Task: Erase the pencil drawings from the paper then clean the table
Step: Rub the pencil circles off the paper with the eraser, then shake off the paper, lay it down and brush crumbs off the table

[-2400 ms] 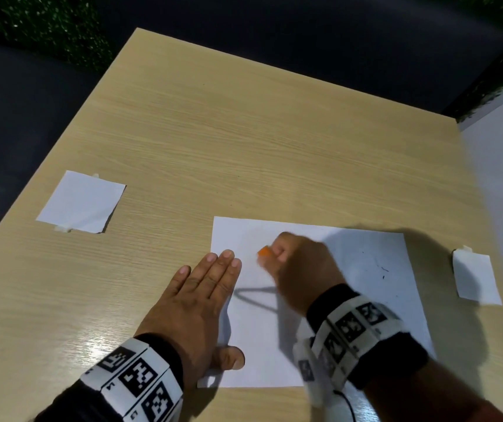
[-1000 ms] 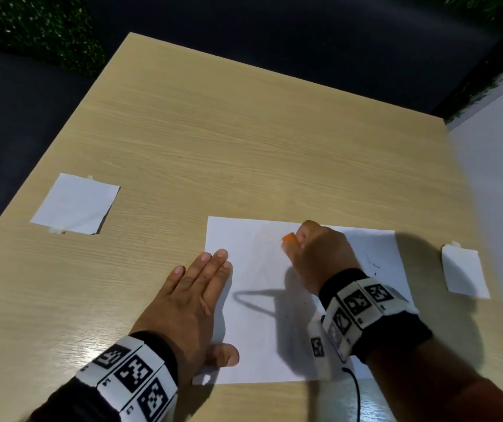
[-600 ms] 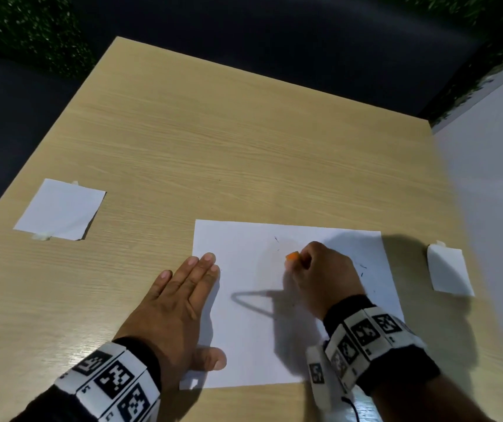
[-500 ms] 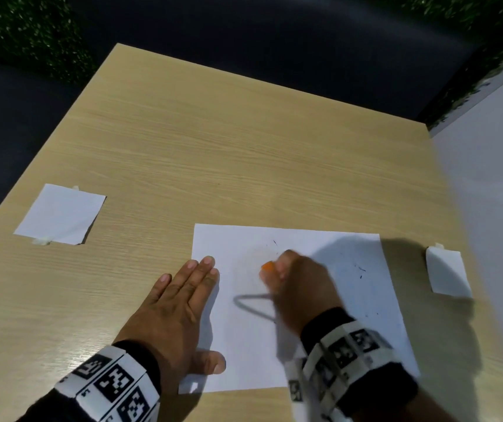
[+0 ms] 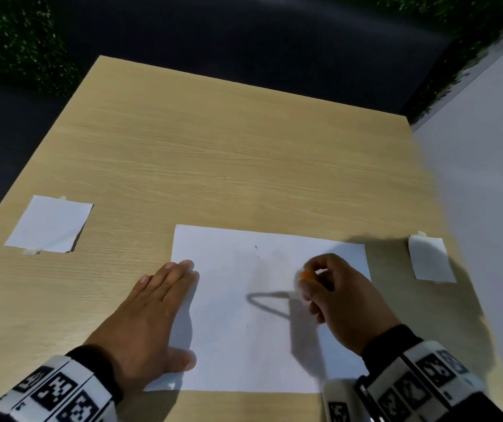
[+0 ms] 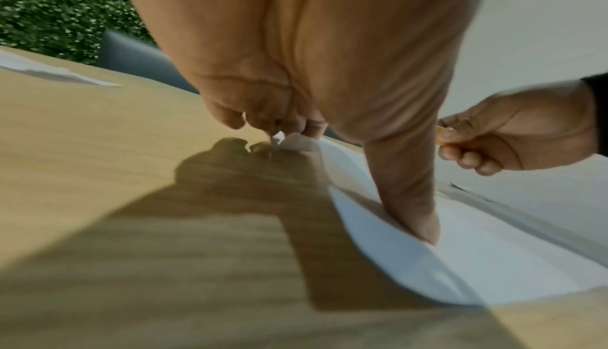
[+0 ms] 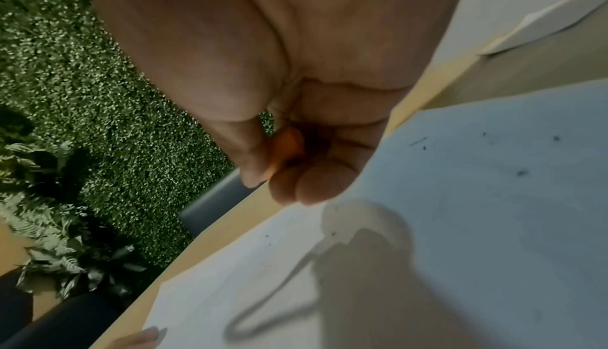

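Erasing step: paper (image 5: 244, 345) on table (image 5: 213, 162) is pinned at its left edge by flat, outspread left hand (image 5: 146, 318); orange eraser (image 5: 306, 274), pinched in curled right hand (image 5: 340, 296), is best rubbed in short, light strokes.

A light wood-grain desk (image 5: 213, 153) is seen from above, its far edge set against dark seating. A large white sheet of paper (image 5: 244, 345) is laid flat near the front edge, with a few dark specks scattered on it. The sheet's left edge is pinned by the left hand (image 5: 149, 318), fingers straight and flat, half on the sheet and half on the desk. A smaller white paper (image 5: 50, 225) is found well apart to the left, bits of tape showing at its edges. Another small white paper (image 5: 431, 260) is placed near the right edge, just beside the big sheet.
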A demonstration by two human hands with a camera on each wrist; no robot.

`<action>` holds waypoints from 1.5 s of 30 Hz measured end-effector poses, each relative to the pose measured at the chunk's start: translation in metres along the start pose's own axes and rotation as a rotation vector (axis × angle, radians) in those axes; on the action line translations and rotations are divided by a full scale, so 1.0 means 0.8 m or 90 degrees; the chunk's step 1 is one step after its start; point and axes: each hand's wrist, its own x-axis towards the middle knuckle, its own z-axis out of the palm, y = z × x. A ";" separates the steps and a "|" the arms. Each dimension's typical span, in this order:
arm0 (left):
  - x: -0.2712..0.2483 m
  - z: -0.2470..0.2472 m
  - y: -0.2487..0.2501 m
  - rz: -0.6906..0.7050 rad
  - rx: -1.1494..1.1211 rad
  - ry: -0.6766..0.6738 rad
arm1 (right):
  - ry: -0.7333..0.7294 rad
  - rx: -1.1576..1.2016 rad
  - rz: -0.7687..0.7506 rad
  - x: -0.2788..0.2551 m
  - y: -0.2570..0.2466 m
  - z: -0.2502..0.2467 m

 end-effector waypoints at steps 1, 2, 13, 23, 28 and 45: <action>-0.001 -0.002 -0.002 0.006 -0.014 0.012 | -0.002 -0.016 -0.007 0.000 0.003 -0.002; -0.002 -0.003 -0.004 0.007 -0.029 0.021 | -0.008 -0.042 -0.013 0.000 0.004 -0.003; 0.004 -0.038 0.018 -0.140 -0.067 0.254 | -0.059 -0.268 -0.097 0.006 -0.001 -0.023; 0.026 -0.011 0.018 -0.273 -0.040 0.213 | 0.004 -0.242 -0.076 0.113 -0.021 -0.067; 0.024 -0.009 0.021 -0.278 -0.041 0.217 | 0.025 -0.342 -0.001 0.167 -0.015 -0.062; 0.006 -0.008 0.013 -0.244 -0.047 0.161 | 0.033 -0.452 -0.111 0.088 0.058 -0.045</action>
